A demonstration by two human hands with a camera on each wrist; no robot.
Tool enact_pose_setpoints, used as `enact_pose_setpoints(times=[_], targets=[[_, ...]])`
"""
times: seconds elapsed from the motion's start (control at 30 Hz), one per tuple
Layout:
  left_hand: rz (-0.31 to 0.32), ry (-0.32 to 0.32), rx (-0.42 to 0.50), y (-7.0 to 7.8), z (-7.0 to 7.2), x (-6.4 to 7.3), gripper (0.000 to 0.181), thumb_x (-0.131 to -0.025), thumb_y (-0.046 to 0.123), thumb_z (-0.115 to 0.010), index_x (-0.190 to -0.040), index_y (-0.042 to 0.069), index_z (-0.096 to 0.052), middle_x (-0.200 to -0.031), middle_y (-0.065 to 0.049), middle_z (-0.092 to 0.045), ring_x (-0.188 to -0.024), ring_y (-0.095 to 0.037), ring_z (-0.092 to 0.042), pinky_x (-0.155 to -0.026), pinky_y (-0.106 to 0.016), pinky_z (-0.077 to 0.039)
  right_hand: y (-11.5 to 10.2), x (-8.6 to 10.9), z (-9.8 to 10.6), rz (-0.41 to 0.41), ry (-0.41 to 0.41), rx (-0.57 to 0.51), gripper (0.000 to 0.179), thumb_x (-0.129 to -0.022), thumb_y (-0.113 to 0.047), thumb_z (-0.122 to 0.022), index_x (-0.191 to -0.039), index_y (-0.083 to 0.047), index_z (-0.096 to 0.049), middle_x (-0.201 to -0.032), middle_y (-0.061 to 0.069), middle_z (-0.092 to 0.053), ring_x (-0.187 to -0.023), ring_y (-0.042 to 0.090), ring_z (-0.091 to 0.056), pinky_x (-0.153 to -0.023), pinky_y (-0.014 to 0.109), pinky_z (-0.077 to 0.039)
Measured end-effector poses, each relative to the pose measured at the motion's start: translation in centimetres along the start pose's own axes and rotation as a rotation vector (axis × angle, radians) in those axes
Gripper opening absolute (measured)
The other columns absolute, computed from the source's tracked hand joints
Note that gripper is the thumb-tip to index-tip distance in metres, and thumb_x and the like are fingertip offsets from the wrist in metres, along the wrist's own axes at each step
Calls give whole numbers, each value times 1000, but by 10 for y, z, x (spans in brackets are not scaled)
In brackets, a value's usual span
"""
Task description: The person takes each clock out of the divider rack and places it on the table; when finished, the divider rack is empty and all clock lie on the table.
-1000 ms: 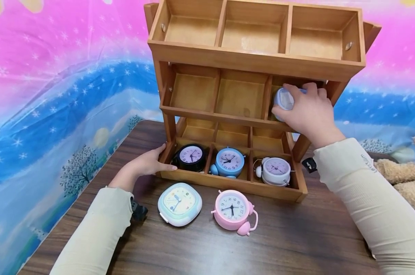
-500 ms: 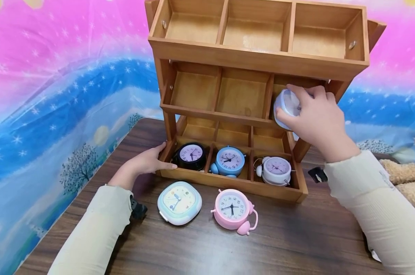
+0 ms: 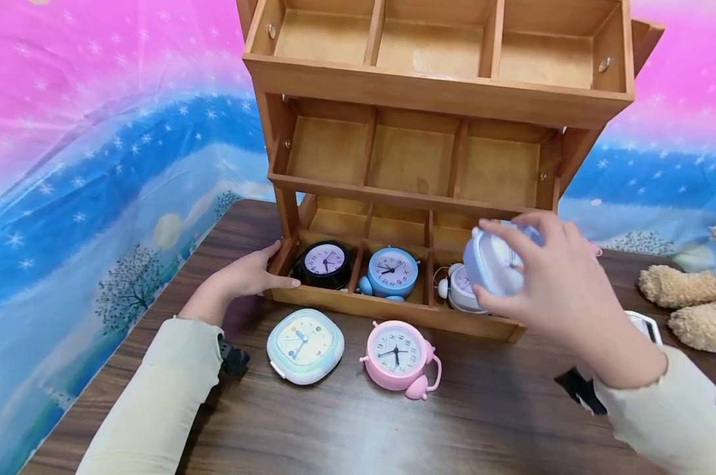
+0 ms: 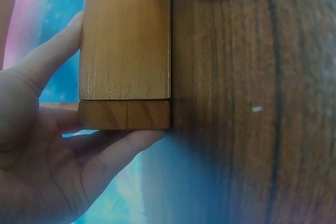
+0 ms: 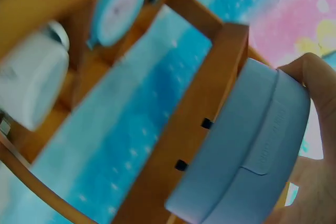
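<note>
A three-tier wooden shelf [image 3: 441, 82] stands on the table. My left hand [image 3: 245, 274] grips the left end of its bottom tray, thumb along the front; the left wrist view shows fingers around the wooden corner [image 4: 126, 114]. My right hand [image 3: 562, 284] holds a pale blue alarm clock [image 3: 494, 260] in front of the shelf, overlapping a white clock [image 3: 460, 280] in the bottom right compartment. The right wrist view shows the held clock's smooth side [image 5: 247, 145]. A black clock [image 3: 325, 258] and a blue twin-bell clock [image 3: 391, 270] fill the other bottom compartments.
In front of the shelf lie a rounded-square pastel clock [image 3: 306, 344] and a pink twin-bell clock [image 3: 395, 356] on the dark wood table [image 3: 310, 429]. Plush toy legs [image 3: 684, 287] are at the right edge. A patterned cloth [image 3: 126, 165] hangs behind.
The right hand has brought the pale blue clock out of the middle tier's right compartment, down and toward the person. The left hand keeps its hold on the shelf.
</note>
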State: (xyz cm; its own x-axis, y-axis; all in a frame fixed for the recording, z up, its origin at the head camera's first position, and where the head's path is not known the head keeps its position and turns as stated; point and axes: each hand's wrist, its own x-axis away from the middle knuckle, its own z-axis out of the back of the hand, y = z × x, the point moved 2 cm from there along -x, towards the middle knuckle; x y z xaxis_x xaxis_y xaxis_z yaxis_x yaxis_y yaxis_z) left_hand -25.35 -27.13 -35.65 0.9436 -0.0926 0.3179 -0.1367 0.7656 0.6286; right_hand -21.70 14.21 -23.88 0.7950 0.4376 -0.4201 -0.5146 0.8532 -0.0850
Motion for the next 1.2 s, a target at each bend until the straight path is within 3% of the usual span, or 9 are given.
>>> enact_pose_setpoints(times=[0.1,0.27,0.47,0.77,1.2], targets=[[-6,7,-9,1,2,0,100,-96,41,-65,-159,5,4,-157,-31,-22,-132,-46,-44,-98,-53,-47,-2,19,-13,29,-41,-2,79,-69,-52,-82,-139,-27,-58,-128,23,-49,-105,45,-51,-60,55,-51],[-11,15,-14,3,5,1,100,-96,41,-65,-159,4,4,-157,-32,-22,-128,-45,-48,-99,-54,-46,-5,45,-36,42,-145,2,73,-67,-56,-82,-133,-30,-62,-121,17,-52,-102,38,-52,-51,43,-50],[-8,9,-9,2,5,0,100,-96,41,-65,-159,4,5,-157,-32,-20,-130,-46,-47,-100,-54,-46,-5,65,-59,17,-250,3,73,-66,-58,-82,-130,-28,-64,-119,16,-54,-98,35,-53,-50,43,-48],[2,13,-31,-1,4,-2,102,-95,44,-65,-159,4,4,-158,-31,-19,-138,-47,-35,-105,-57,-39,12,79,-83,-35,-268,-31,71,-67,-55,-84,-127,-23,-63,-120,19,-51,-99,41,-51,-55,49,-49],[6,6,-37,0,0,-1,102,-96,45,-64,-159,5,5,-158,-31,-20,-137,-47,-36,-105,-57,-39,22,86,-95,-71,-322,-30,76,-68,-62,-82,-130,-23,-62,-122,21,-49,-103,43,-51,-55,52,-50]])
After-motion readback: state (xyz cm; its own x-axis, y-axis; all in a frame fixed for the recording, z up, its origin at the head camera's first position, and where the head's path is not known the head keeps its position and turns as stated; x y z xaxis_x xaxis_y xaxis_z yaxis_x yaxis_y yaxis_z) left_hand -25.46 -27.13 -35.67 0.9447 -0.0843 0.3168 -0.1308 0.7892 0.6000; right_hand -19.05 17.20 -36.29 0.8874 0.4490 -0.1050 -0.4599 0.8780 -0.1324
